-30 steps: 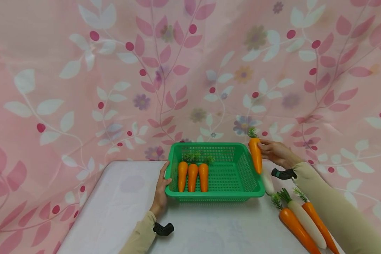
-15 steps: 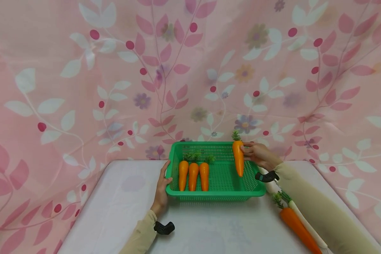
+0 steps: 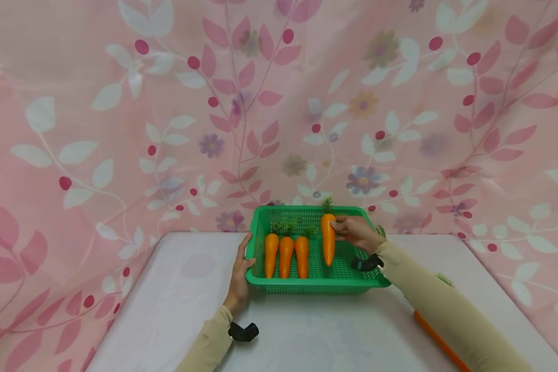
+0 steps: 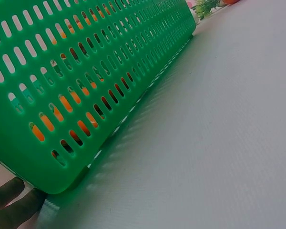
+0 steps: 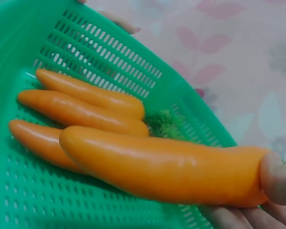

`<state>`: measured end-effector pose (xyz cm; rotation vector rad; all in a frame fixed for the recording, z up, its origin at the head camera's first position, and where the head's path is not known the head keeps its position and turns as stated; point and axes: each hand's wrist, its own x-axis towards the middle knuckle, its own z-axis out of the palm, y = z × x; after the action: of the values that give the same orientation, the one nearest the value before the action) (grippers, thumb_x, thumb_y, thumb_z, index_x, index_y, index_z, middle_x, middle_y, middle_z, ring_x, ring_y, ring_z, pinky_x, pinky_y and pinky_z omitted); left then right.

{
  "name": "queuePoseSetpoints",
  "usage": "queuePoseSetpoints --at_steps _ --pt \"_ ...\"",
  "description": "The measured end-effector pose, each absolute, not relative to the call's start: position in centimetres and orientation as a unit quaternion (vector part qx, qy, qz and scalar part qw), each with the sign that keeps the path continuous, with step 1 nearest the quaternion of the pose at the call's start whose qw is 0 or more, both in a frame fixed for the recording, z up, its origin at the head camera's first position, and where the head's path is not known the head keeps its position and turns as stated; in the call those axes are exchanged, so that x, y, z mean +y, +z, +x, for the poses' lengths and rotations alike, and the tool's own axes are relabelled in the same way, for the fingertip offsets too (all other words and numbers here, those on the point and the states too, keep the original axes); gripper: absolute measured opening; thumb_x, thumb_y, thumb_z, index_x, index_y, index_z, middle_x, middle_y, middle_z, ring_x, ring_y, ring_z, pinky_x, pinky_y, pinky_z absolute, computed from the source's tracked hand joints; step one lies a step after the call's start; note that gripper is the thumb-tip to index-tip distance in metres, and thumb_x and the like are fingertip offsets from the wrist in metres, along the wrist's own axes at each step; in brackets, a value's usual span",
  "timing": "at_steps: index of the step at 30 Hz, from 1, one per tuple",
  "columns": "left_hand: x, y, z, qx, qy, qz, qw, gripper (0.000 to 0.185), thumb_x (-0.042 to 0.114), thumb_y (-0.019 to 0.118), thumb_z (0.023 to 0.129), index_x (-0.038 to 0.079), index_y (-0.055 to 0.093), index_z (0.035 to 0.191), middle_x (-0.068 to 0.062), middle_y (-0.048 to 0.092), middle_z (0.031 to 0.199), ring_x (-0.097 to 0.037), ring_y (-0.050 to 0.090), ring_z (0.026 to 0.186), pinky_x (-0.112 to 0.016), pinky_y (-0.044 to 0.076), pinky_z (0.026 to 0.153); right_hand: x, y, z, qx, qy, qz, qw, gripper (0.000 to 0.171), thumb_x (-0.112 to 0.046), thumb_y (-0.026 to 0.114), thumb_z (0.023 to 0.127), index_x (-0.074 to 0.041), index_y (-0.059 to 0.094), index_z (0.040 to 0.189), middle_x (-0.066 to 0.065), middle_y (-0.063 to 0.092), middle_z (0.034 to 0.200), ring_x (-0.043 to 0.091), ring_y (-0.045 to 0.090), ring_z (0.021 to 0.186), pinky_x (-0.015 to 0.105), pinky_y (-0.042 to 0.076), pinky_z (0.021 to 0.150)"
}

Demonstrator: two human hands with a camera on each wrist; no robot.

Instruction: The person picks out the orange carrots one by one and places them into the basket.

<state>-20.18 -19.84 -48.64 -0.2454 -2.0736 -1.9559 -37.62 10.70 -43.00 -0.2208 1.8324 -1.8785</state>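
A green plastic basket (image 3: 316, 282) stands on the table, with three orange carrots (image 3: 286, 256) side by side in its left part, leafy tops toward the back. My left hand (image 3: 238, 279) grips the basket's left end, thumb at the rim and fingers along the outer wall; in the left wrist view its fingers (image 4: 12, 200) lie by the lower corner. My right hand (image 3: 357, 233) pinches another carrot (image 3: 328, 240) near its leafy top. This carrot hangs tip down over the basket, right of the three. In the right wrist view the held carrot (image 5: 167, 167) partly covers the nearest one.
Right of the basket, under my right forearm, an orange carrot (image 3: 439, 341) lies on the white table (image 3: 307, 330), mostly hidden by the sleeve (image 3: 446, 305). Green leaves (image 3: 445, 279) show beyond the sleeve. A pink floral cloth (image 3: 279, 113) hangs behind the table.
My right hand has carried the carrot left from the basket's right rim to over its inside. The forearm now hides more of the vegetables on the right. My left hand has stayed put.
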Motion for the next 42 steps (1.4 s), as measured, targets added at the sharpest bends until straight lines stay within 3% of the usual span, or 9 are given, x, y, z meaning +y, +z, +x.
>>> queuePoseSetpoints --at_steps 7,13,19,25,27,29,32,36,42 --pt "-19.8 -48.9 -20.4 -0.725 -0.667 -0.084 0.147 0.064 0.013 0.033 0.097 0.015 0.019 0.159 -0.011 0.011 0.166 -0.035 0.016 0.149 -0.066 0.013 0.112 9.5 -43.7 -37.6 0.679 -0.684 -0.067 0.259 0.056 -0.007 0.051 0.101 0.009 0.03 0.15 0.024 0.052 0.135 0.022 0.063 0.105 0.054 0.037 0.108" --pt "-20.1 -51.7 -21.8 -0.717 -0.673 -0.077 0.163 0.063 0.017 0.034 0.097 0.023 0.022 0.159 -0.001 0.015 0.165 -0.03 0.018 0.149 -0.064 0.011 0.113 9.0 -44.4 -37.5 0.694 -0.654 -0.056 0.296 0.057 -0.005 0.05 0.101 0.009 0.027 0.151 0.028 0.033 0.152 0.033 0.055 0.124 0.053 0.039 0.106" --pt "-20.0 -52.4 -22.0 -0.72 -0.668 -0.068 0.173 0.064 0.024 0.035 0.095 0.029 0.024 0.158 0.007 0.018 0.163 -0.026 0.023 0.147 -0.063 0.015 0.112 8.9 -45.2 -37.2 0.727 -0.602 -0.077 0.321 0.052 -0.005 0.051 0.1 0.014 0.034 0.146 0.032 0.03 0.153 0.038 0.059 0.118 0.054 0.045 0.1" --pt "-20.0 -52.0 -22.0 -0.724 -0.665 -0.065 0.173 0.066 0.021 0.035 0.093 0.029 0.024 0.158 0.01 0.019 0.163 -0.024 0.023 0.147 -0.062 0.016 0.111 8.5 -45.5 -37.4 0.75 -0.571 -0.074 0.326 0.024 -0.007 0.055 0.098 0.008 0.057 0.117 0.03 0.046 0.139 0.032 0.066 0.105 0.049 0.051 0.093" --pt "-20.1 -52.0 -22.1 -0.725 -0.663 -0.066 0.174 0.066 0.021 0.035 0.093 0.029 0.024 0.158 0.009 0.018 0.163 -0.024 0.021 0.148 -0.062 0.015 0.112 8.4 -45.5 -37.5 0.753 -0.569 -0.063 0.324 0.008 -0.007 0.057 0.098 0.002 0.057 0.099 0.026 0.053 0.13 0.031 0.067 0.101 0.049 0.051 0.092" --pt "-20.2 -52.0 -22.1 -0.722 -0.666 -0.068 0.175 0.066 0.021 0.035 0.094 0.03 0.024 0.158 0.006 0.018 0.164 -0.024 0.022 0.148 -0.063 0.015 0.111 8.3 -45.6 -37.7 0.756 -0.564 -0.061 0.327 0.011 -0.007 0.058 0.097 -0.002 0.052 0.09 0.023 0.059 0.119 0.032 0.067 0.101 0.05 0.05 0.094" --pt "-20.2 -52.1 -22.2 -0.72 -0.668 -0.072 0.174 0.065 0.023 0.035 0.094 0.03 0.024 0.158 0.005 0.018 0.164 -0.024 0.022 0.148 -0.062 0.015 0.112 8.3 -45.7 -38.0 0.762 -0.556 -0.06 0.327 0.014 -0.008 0.061 0.096 0.004 0.057 0.103 0.02 0.062 0.113 0.034 0.067 0.104 0.052 0.048 0.097" --pt "-20.3 -52.1 -22.3 -0.722 -0.666 -0.074 0.174 0.065 0.023 0.034 0.094 0.029 0.024 0.158 0.008 0.018 0.163 -0.023 0.02 0.149 -0.063 0.013 0.112 8.4 -45.8 -38.2 0.775 -0.541 -0.062 0.32 0.043 -0.011 0.066 0.093 0.01 0.055 0.129 0.022 0.062 0.119 0.032 0.068 0.102 0.051 0.049 0.095" --pt "-20.2 -52.0 -22.2 -0.72 -0.668 -0.072 0.173 0.064 0.022 0.034 0.095 0.031 0.024 0.158 0.008 0.018 0.163 -0.024 0.021 0.148 -0.063 0.014 0.112 8.6 -45.6 -38.2 0.788 -0.526 -0.066 0.312 0.029 -0.012 0.069 0.091 0.007 0.065 0.113 0.018 0.067 0.106 0.028 0.07 0.093 0.048 0.053 0.089"
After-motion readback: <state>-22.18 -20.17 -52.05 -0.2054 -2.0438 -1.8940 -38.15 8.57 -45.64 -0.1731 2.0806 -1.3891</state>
